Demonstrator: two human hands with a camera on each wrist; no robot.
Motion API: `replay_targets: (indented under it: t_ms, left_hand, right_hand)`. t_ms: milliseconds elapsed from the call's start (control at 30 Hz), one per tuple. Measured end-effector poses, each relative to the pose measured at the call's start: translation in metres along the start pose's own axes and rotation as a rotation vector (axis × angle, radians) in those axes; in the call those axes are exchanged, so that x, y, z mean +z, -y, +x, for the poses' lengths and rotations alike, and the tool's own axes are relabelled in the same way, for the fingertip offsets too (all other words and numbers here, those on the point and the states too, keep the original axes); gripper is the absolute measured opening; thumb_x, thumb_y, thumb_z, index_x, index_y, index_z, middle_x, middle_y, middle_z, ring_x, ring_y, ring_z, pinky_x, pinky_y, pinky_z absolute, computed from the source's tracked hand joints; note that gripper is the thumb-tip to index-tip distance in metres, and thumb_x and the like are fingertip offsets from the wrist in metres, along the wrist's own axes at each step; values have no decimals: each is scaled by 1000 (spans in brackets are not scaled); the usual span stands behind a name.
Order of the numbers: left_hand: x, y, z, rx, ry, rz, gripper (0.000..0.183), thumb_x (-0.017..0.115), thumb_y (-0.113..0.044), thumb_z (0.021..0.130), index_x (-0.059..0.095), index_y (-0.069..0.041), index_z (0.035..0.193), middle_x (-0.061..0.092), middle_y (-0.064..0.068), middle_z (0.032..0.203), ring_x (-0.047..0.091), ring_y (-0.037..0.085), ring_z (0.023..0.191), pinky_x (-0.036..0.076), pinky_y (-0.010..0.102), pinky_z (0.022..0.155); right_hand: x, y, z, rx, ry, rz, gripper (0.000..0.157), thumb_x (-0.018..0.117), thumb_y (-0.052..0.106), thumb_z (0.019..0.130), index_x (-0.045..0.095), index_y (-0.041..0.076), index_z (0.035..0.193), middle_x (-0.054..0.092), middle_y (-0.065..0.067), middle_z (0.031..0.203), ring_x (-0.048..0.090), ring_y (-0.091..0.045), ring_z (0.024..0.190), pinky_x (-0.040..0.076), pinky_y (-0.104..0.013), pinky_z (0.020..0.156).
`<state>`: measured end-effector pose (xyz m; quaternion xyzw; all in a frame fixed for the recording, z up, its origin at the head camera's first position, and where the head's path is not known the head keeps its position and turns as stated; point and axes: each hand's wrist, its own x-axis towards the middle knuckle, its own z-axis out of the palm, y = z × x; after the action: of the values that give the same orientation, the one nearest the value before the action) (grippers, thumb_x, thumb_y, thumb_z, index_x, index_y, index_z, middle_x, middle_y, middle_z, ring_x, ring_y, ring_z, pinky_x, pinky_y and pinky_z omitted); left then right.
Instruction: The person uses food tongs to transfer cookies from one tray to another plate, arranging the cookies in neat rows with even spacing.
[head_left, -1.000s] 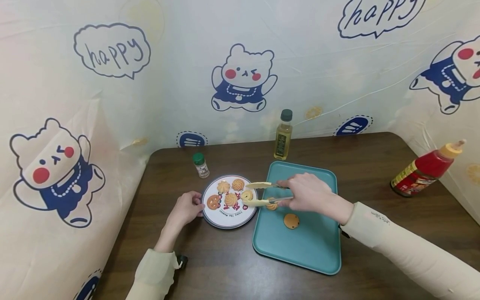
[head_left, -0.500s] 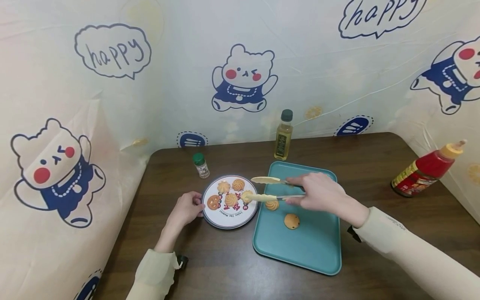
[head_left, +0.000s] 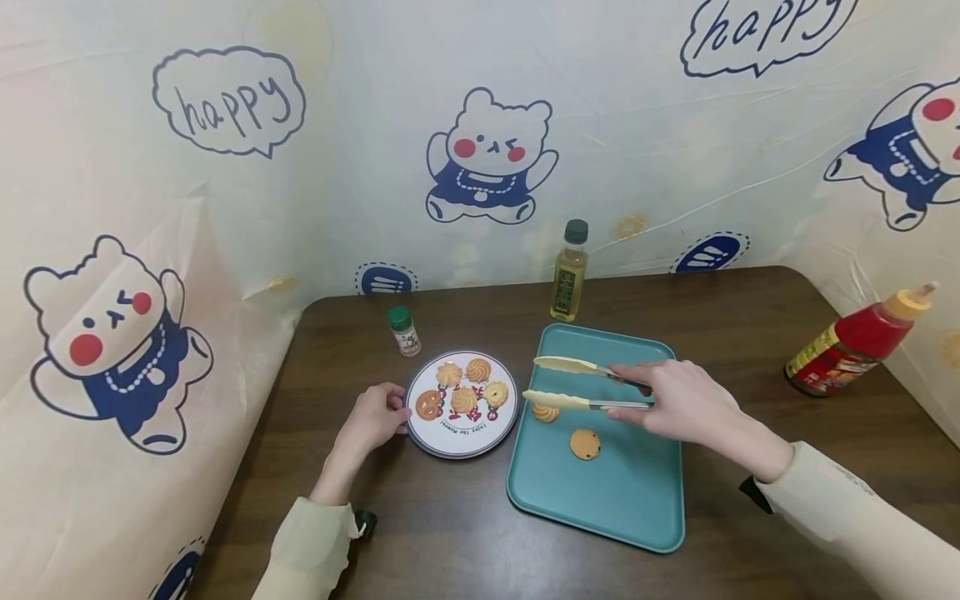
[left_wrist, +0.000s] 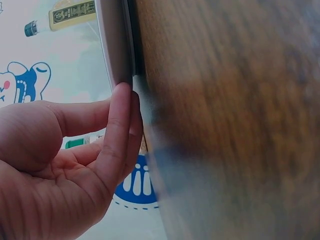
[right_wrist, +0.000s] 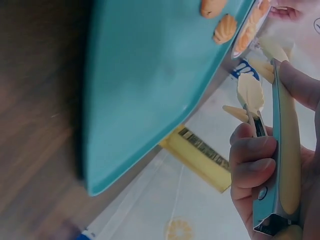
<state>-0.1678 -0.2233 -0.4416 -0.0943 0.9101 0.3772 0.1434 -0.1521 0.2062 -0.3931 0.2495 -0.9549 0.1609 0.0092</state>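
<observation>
My left hand (head_left: 372,417) holds the left rim of a white round plate (head_left: 435,438), thumb and fingertips at its edge. On the plate lie several cookies, among them a smiley-face cookie (head_left: 429,405) and a ring-shaped one (head_left: 496,394) at the right. My right hand (head_left: 682,400) grips a pair of tongs (head_left: 558,400) with cream tips, spread apart and with nothing between them, above a teal tray (head_left: 630,500). A swirled cookie (head_left: 545,414), partly under the lower tip, and a round cookie with dark chips (head_left: 585,444) lie on that tray.
Behind the tray stands an oil bottle (head_left: 569,279). A green-capped seasoning jar (head_left: 405,333) is behind the plate, and a red sauce bottle (head_left: 855,343) stands far right. A printed cloth (head_left: 337,192) hangs around the back of the brown table (head_left: 420,525).
The tongs have let go of the ring-shaped cookie, which stays on the plate. My right hand has drawn them right, over the tray, with tips spread. The left hand has kept its place.
</observation>
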Motion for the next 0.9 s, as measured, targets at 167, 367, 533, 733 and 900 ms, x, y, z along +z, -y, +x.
replay_targets:
  t_ms: [167, 367, 533, 733, 900]
  left_hand:
    - [0, 0, 1, -1, 0, 3, 43, 68, -5, 94, 52, 8, 132, 58, 17, 100, 64, 19, 74, 60, 29, 68]
    - [0, 0, 1, -14, -6, 6, 44, 69, -6, 94, 52, 6, 133, 58, 17, 102, 65, 20, 76, 60, 28, 70]
    - [0, 1, 1, -10, 3, 3, 44, 68, -6, 94, 52, 7, 133, 57, 17, 101, 64, 20, 76, 60, 29, 70]
    - [-1, 0, -1, -3, 5, 4, 44, 68, -6, 94, 52, 7, 133, 58, 17, 101, 64, 20, 75, 60, 29, 70]
    - [-1, 1, 0, -5, 9, 2, 44, 68, -6, 94, 52, 6, 133, 58, 17, 101, 63, 20, 75, 59, 29, 70]
  right_hand:
    - [-6, -8, -15, 42, 1, -2, 68, 70, 60, 85, 65, 13, 133, 36, 9, 56, 32, -7, 47, 26, -25, 42]
    - [-7, -16, -31, 54, -10, -1, 69, 70, 61, 85, 66, 11, 132, 37, 10, 56, 33, -5, 48, 26, -23, 42]
    - [-3, -20, -47, 69, -11, -2, 69, 72, 61, 83, 67, 12, 131, 40, 13, 58, 36, -2, 50, 28, -22, 42]
    - [1, -20, -66, 71, -3, 26, 67, 75, 58, 81, 68, 11, 129, 63, 14, 75, 40, -1, 55, 31, -22, 43]
    - [7, -20, -79, 59, -6, 44, 65, 77, 57, 80, 70, 11, 126, 74, 0, 105, 46, 0, 62, 37, -21, 49]
